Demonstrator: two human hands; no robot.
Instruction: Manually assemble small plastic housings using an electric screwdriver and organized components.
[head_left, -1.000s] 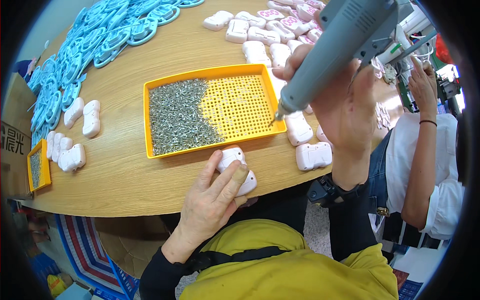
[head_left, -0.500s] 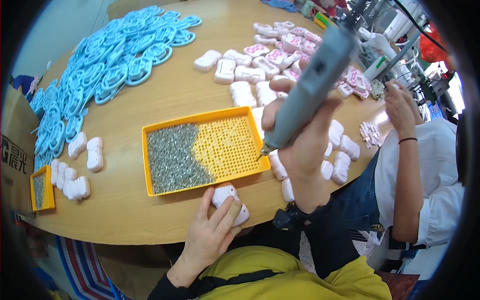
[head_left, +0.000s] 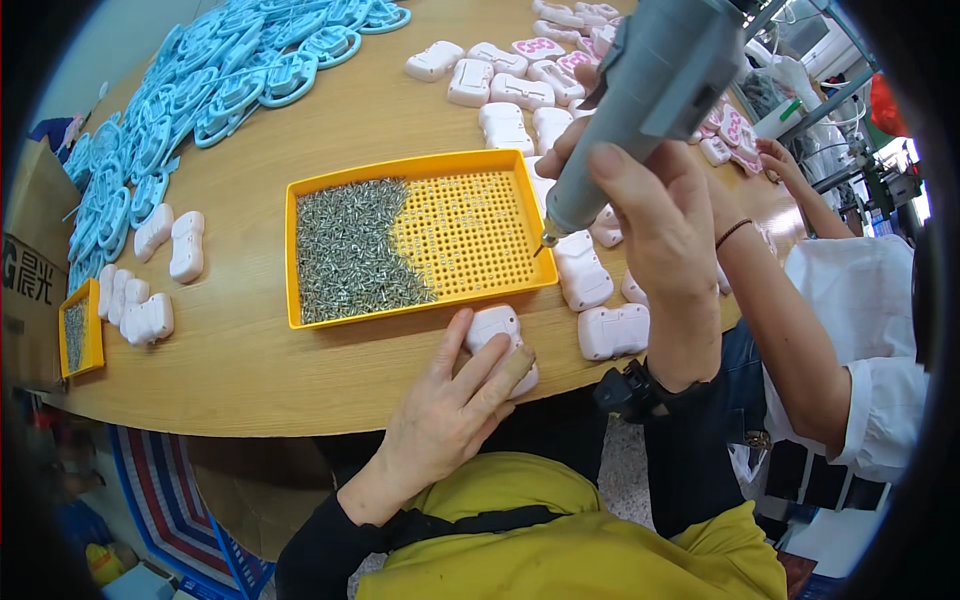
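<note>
My right hand (head_left: 660, 215) is wrapped round a grey electric screwdriver (head_left: 640, 110), which is tilted with its bit pointing down. The bit's tip is over the right end of a yellow tray (head_left: 430, 308). Small silver screws (head_left: 360, 250) heap the tray's left part, and its right part shows a grid of holes with some screws in it. In front of the tray, my left hand (head_left: 450, 420) holds a pale pink plastic casing (head_left: 496, 325) on the table, thumb and fingers over it. My fingers hide part of the casing.
Blue plastic parts (head_left: 240, 80) are piled at the far left. Pink casings stand left (head_left: 187, 245), right (head_left: 613, 332) and behind (head_left: 520, 92) the tray. A smaller yellow screw tray (head_left: 92, 325) sits at the left edge. A co-worker's arm (head_left: 780, 320) reaches in at right.
The screwdriver bit stays near the tray's right end. The view has shifted, and the casing under my left hand shows further right. The co-worker's hand has reached out toward the pink parts.
</note>
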